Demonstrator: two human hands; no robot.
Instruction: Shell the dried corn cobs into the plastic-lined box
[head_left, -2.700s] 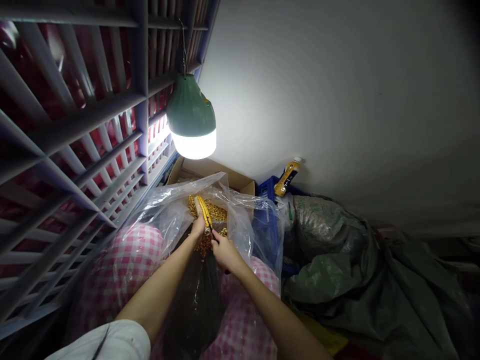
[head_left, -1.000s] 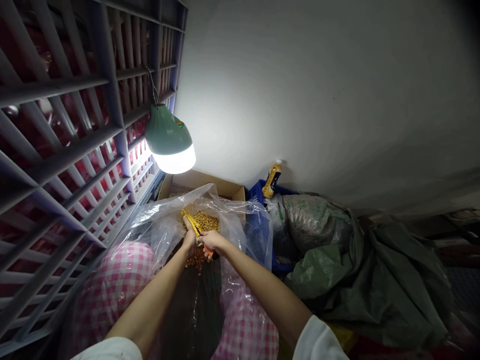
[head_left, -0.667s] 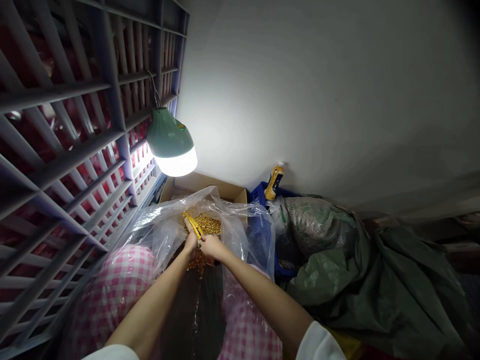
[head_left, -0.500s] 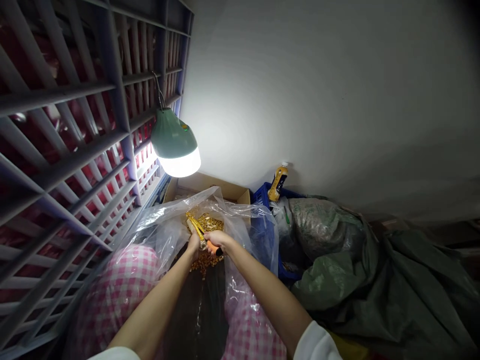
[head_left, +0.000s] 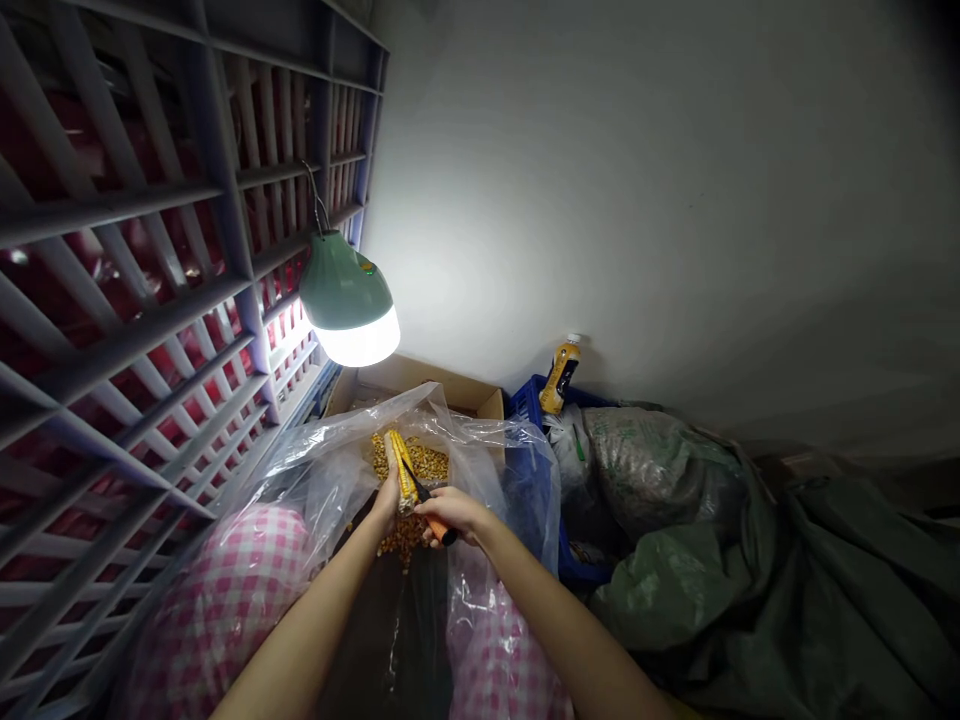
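My left hand point(head_left: 389, 499) is closed around the lower end of a yellow corn cob point(head_left: 401, 465), which points up and away. My right hand point(head_left: 452, 513) grips a tool with an orange handle point(head_left: 439, 530); its dark tip rests against the cob. Both hands work over a clear plastic bag point(head_left: 322, 470) spread across my lap. Loose corn kernels point(head_left: 427, 464) lie heaped in the bag just beyond the cob. My knees in pink checked cloth point(head_left: 247, 570) sit under the bag.
A lit green hanging lamp point(head_left: 349, 302) hangs from a grey lattice wall point(head_left: 150, 260) on the left. A cardboard box point(head_left: 420, 378) stands behind the bag. A blue crate point(head_left: 532, 400), a yellow drink bottle point(head_left: 561, 376) and dark green sacks point(head_left: 712, 560) fill the right.
The cob has tilted more upright in my left hand. My right hand has slid back a little, so the tool's orange handle shows below my fingers. The view has shifted slightly.
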